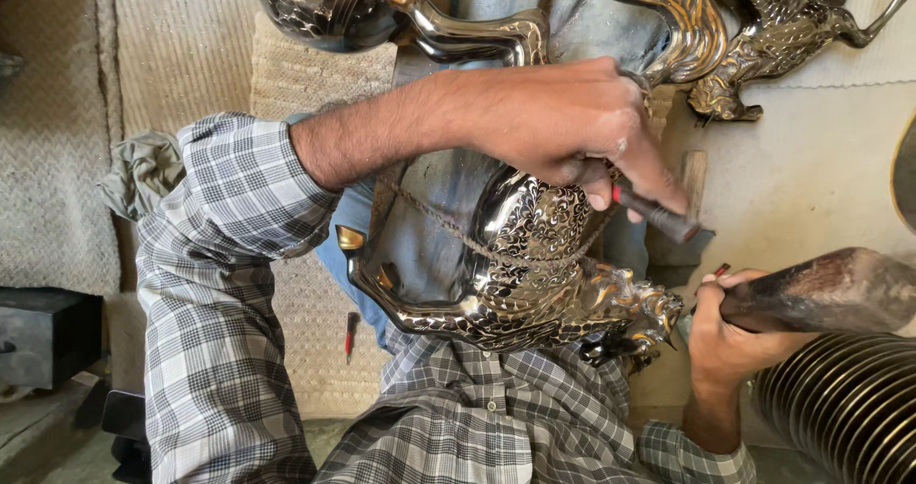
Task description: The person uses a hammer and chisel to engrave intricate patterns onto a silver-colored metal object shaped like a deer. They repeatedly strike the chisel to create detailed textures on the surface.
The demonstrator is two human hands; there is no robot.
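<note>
Matted floor; horse figure lengthwise left-right.

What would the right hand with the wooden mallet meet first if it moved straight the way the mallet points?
Probably the ribbed metal vessel, beside the mallet in the right hand; depth is unclear.

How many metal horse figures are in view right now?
3: one horse figure on the lap under both hands, one at top centre, one at top right. More may lie off-frame.
</note>
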